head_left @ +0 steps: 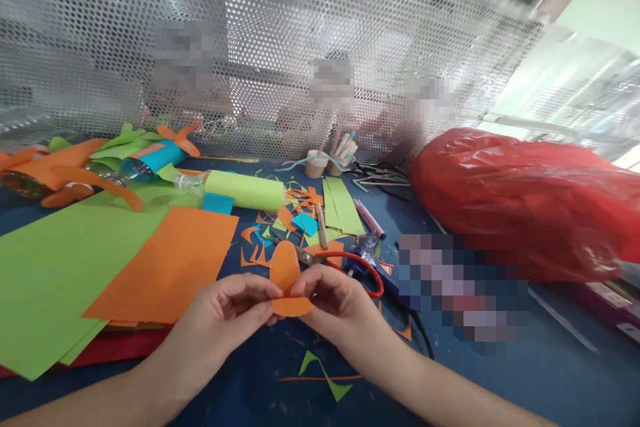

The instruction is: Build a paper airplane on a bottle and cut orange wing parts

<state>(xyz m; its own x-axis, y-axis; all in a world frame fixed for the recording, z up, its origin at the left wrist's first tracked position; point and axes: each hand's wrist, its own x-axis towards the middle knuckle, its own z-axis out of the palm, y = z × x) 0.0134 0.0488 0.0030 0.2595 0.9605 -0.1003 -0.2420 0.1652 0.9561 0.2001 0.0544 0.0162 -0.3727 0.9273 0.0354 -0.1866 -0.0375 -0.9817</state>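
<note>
Both my hands meet at the bottom middle over the blue table (500,380). My left hand (227,310) and my right hand (335,300) pinch a small orange paper cut-out (286,273) between thumbs and fingers. The cut-out is rounded at the top and folded near its lower end. Just behind it lie red-handled scissors (357,267).
Orange (170,267) and green (60,267) paper sheets lie at left. A green-wrapped bottle (245,190) and other paper-covered bottles lie behind them. Paper scraps litter the middle. A red plastic bag (520,200) fills the right. A perforated metal screen (300,47) stands at the back.
</note>
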